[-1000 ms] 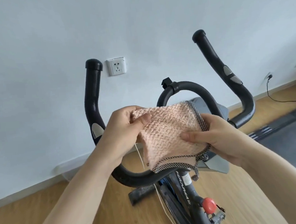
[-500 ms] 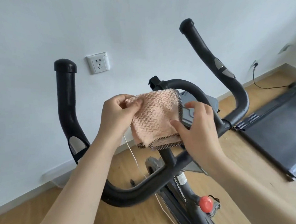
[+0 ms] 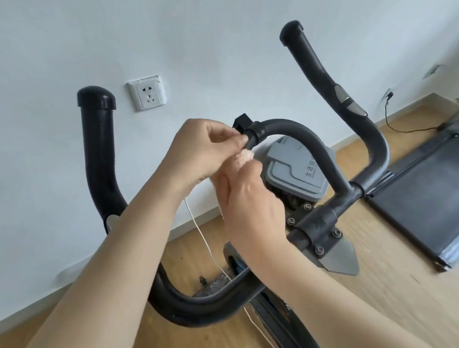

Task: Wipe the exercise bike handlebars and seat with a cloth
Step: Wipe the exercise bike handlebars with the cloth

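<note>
The black handlebars (image 3: pixel 319 151) of the exercise bike fill the view, with one upright horn at the left and another at the upper right. A pink cloth (image 3: pixel 244 156) is bunched small between my hands, mostly hidden. My left hand (image 3: pixel 202 151) pinches it from above, next to the inner loop's clamp. My right hand (image 3: pixel 249 199) grips it from below, in front of the bike's stem. The seat is out of view.
A grey console (image 3: pixel 290 169) sits inside the handlebar loop. A white wall socket (image 3: pixel 147 92) is behind the left horn. A dark treadmill (image 3: pixel 428 195) lies on the wooden floor at the right. A thin white cord (image 3: pixel 206 243) hangs below my hands.
The cloth went from spread flat between my hands to folded and bunched up small. My hands came together. The view shifted closer over the handlebars.
</note>
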